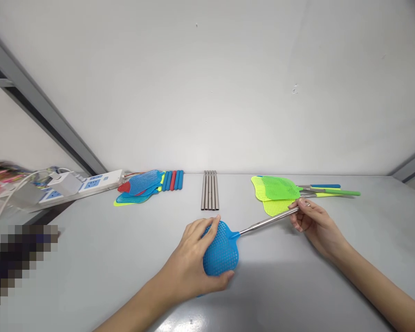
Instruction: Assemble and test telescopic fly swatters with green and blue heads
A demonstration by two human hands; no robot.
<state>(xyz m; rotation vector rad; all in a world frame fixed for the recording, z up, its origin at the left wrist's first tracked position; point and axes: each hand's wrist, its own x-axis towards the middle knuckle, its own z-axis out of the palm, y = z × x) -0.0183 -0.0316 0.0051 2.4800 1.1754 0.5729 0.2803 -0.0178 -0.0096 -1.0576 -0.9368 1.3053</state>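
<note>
My left hand (193,258) grips a blue fly swatter head (223,251) across its mesh, thumb along the near edge and fingers over the far edge. A metal rod (268,221) joins the neck of that head and slants up to the right. At the rod's far end, my right hand (314,223) pinches it between thumb and fingers. No coloured grip shows on this rod. Just beyond the right hand lie several fly swatters (280,189) with green, yellow and blue parts, overlapping on the grey table (134,258).
Several bare metal rods (210,191) lie side by side at the back middle. Left of them are blue and red handle grips (173,180) and a stack of swatter heads (143,184). A white power strip (100,182) with cables lies along the left edge. A wall stands behind.
</note>
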